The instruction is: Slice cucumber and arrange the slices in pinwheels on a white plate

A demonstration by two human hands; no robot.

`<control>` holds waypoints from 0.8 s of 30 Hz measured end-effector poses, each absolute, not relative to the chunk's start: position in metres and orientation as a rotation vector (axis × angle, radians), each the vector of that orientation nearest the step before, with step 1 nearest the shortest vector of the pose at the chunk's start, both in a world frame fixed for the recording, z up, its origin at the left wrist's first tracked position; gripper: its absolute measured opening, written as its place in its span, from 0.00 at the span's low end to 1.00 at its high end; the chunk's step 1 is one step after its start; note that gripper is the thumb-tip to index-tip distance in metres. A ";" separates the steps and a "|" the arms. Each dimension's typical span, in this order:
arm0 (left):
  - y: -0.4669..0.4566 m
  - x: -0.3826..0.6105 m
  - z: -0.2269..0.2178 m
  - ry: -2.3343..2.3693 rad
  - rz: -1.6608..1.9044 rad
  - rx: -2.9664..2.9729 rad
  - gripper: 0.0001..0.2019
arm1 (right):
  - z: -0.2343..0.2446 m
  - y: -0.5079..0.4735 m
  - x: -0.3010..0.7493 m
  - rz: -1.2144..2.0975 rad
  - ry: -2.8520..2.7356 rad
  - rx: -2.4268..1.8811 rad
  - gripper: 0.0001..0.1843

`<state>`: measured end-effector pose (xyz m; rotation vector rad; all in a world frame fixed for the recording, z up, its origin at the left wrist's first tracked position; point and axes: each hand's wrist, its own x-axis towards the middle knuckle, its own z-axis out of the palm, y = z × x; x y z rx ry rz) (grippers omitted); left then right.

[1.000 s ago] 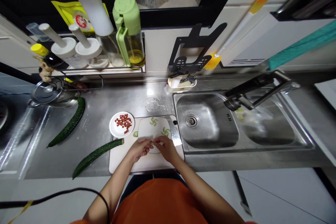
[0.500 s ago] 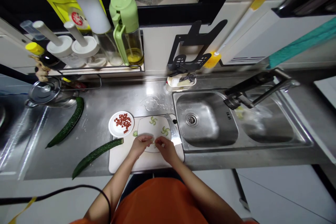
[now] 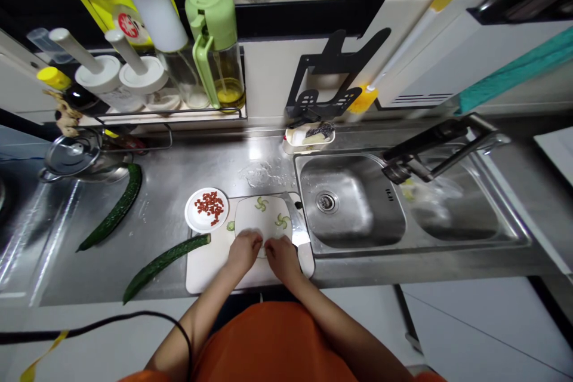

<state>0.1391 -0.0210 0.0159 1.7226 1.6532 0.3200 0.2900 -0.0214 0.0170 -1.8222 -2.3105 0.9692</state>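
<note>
Head view, lower center of the frame: the person's left hand (image 3: 245, 249) and right hand (image 3: 281, 258) are positioned side by side over the near edge of a white plate (image 3: 248, 221), with a narrow gap between them. The fingers of both hands are curled inward, thumb sides facing each other. From where I stand, the backs of the hands cover the fingertips; I cannot tell whether either hand pinches anything.

The plate rests on a pale cutting board (image 3: 208, 277) at the center of the frame. It carries two green pinwheel arrangements: the upper pinwheel (image 3: 261, 204) near the far edge, and the right pinwheel (image 3: 282, 221) just beyond the right hand. A knife blade (image 3: 301, 228) lies along the right side of the plate. A small green piece (image 3: 231, 226) sits just beside the plate's left edge.

Left of center, a round white dish (image 3: 190, 219) contains chopped red pieces (image 3: 210, 206). Below the dish, a cucumber (image 3: 163, 267) lies diagonally, its pale cut end over the board. Farther left, a second cucumber (image 3: 117, 210) lies on the steel counter (image 3: 165, 179). Right of the board is a double-basin sink (image 3: 353, 215).
</note>
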 end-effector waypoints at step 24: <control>-0.031 0.139 0.002 1.653 0.287 2.003 0.09 | -0.001 -0.042 0.311 0.732 -2.429 -1.233 0.11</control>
